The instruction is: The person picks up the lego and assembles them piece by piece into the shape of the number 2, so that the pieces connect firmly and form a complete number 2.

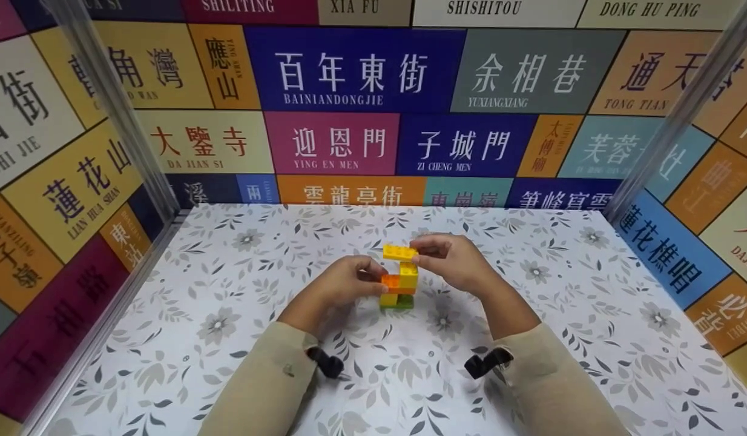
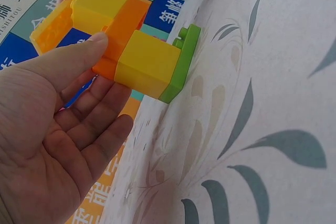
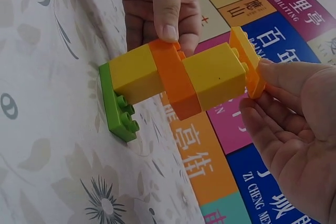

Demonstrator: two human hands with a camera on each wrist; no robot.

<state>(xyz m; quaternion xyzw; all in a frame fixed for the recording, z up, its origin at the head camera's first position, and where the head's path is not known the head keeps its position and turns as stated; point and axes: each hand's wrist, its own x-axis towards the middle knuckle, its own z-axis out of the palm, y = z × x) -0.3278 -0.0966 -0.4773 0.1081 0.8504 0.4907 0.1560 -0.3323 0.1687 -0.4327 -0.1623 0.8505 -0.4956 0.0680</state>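
A stack of toy building bricks stands on the patterned tabletop between both hands. Its base is a green brick (image 3: 116, 109) with bare studs at one side, under a lower yellow brick (image 3: 136, 72). Above that lies an orange brick (image 3: 176, 80), which my left hand (image 1: 348, 281) pinches between thumb and fingers. An upper yellow brick (image 3: 216, 74) sits on the orange one. My right hand (image 1: 457, 260) pinches one end of a flat yellow-orange brick (image 1: 398, 251) at the top studs. Some studs show beneath it; whether it is pressed on, I cannot tell.
The white floral tabletop (image 1: 228, 363) spreads around the stack. Behind it stands a wall (image 1: 355, 66) of colored panels with printed characters, with similar panels on both sides. Black straps (image 1: 328, 363) hang at the cuffs of the beige sleeves (image 1: 261, 381).
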